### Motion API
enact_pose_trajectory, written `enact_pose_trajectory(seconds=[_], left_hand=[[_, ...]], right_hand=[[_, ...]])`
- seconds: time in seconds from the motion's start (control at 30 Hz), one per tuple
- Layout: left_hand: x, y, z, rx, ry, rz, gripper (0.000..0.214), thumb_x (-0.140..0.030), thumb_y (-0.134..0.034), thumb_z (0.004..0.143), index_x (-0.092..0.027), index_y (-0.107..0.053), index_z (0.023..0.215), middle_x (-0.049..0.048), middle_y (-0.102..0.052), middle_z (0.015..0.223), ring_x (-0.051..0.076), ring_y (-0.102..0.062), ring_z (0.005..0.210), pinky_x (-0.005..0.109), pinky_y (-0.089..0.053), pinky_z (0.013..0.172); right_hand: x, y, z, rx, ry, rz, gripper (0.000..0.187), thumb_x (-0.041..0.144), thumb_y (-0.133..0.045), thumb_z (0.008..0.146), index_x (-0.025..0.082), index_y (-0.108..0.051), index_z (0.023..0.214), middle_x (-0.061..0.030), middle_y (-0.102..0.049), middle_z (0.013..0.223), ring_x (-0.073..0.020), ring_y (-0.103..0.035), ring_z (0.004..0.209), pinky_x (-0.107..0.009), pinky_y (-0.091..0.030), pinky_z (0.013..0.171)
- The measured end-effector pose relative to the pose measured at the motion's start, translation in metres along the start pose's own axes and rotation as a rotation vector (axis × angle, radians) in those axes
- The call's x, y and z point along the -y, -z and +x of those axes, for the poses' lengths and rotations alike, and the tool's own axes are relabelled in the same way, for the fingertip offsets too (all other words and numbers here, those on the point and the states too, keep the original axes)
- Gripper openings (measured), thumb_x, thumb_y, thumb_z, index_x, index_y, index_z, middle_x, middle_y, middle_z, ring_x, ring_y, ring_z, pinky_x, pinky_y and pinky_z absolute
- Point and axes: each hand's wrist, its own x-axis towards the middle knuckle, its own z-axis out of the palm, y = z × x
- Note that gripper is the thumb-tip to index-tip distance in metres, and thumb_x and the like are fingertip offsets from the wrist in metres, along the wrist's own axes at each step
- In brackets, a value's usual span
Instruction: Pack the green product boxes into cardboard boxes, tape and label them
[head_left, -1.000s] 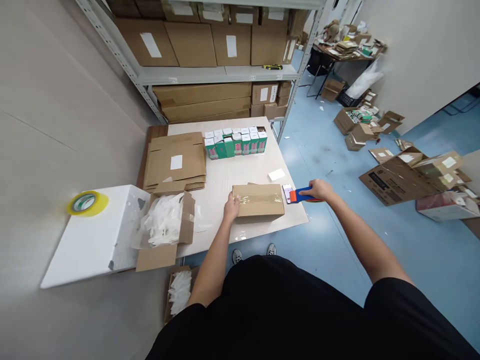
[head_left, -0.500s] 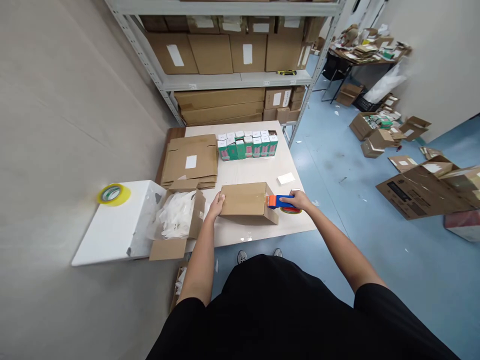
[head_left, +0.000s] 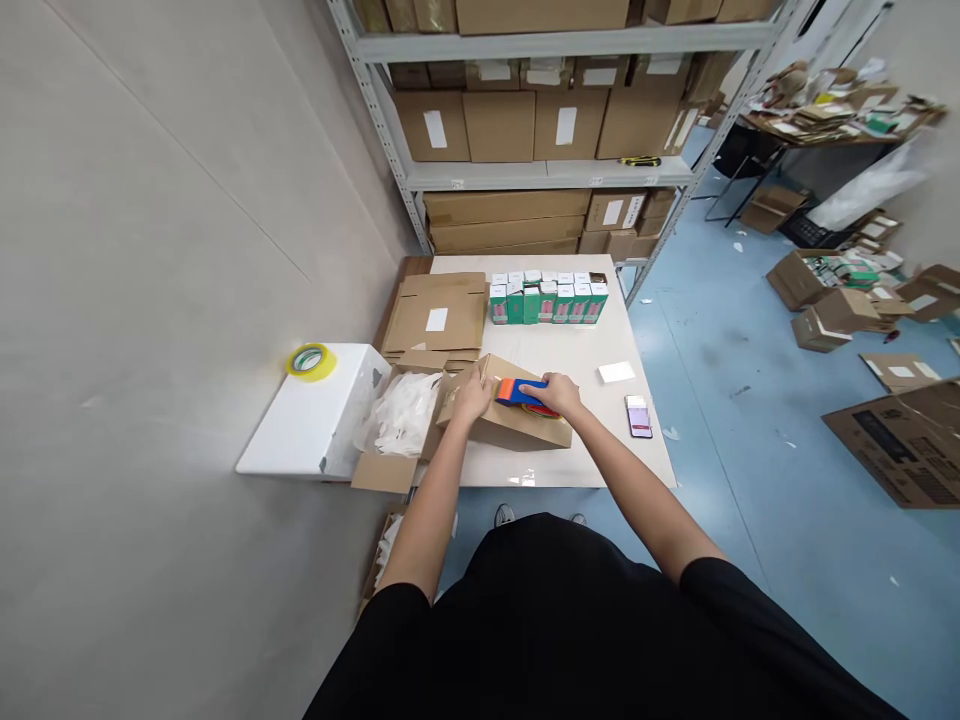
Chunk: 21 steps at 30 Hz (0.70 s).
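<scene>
A closed brown cardboard box (head_left: 517,428) sits tilted near the front of the white table (head_left: 570,465). My left hand (head_left: 472,396) grips the box's left end, fingers curled on its top edge. My right hand (head_left: 553,393) is wrapped round a blue and orange tape dispenser (head_left: 517,392) that rests on top of the box, near its middle. A phone (head_left: 638,415) lies on the table to the right of the box.
Flat cardboard sheets (head_left: 439,318) and a row of green and white product boxes (head_left: 547,298) lie at the table's back. An open carton of white bags (head_left: 401,425) and a white block with a yellow tape roll (head_left: 310,361) stand left. Shelving (head_left: 540,175) behind; loose boxes (head_left: 832,310) litter the floor right.
My right hand has carried the tape dispenser leftwards from beyond the box's right end onto its top. The box has tipped and turned under my left hand. The view has shifted right.
</scene>
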Motion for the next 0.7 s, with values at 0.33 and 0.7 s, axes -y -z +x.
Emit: enact_pose_trajectory(seconds=[0.33,0.7], left_hand=[[0.023,0.006,0.010,-0.017,-0.013,-0.072,0.063,-0.051,-0.048,0.103,-0.019,-0.051,0.157,0.0147,-0.059,0.154,0.032,-0.054,0.143,0.040,-0.038,0.118],[0.014,-0.061,0.009,0.080,0.066,-0.426,0.050,-0.043,-0.052,0.102,-0.018,-0.062,0.145,0.0128,-0.065,0.147,0.028,-0.059,0.138,0.037,-0.042,0.116]], right_hand=[[0.029,0.004,0.009,0.036,0.086,-0.145,0.061,0.078,-0.063,0.087,0.019,-0.076,0.093,-0.0143,-0.079,0.100,-0.0263,-0.072,0.093,-0.028,-0.041,0.065],[0.003,0.018,0.013,0.110,0.018,-0.237,0.060,0.073,-0.068,0.086,0.016,-0.077,0.104,-0.0171,-0.078,0.109,-0.0286,-0.073,0.100,-0.028,-0.047,0.070]])
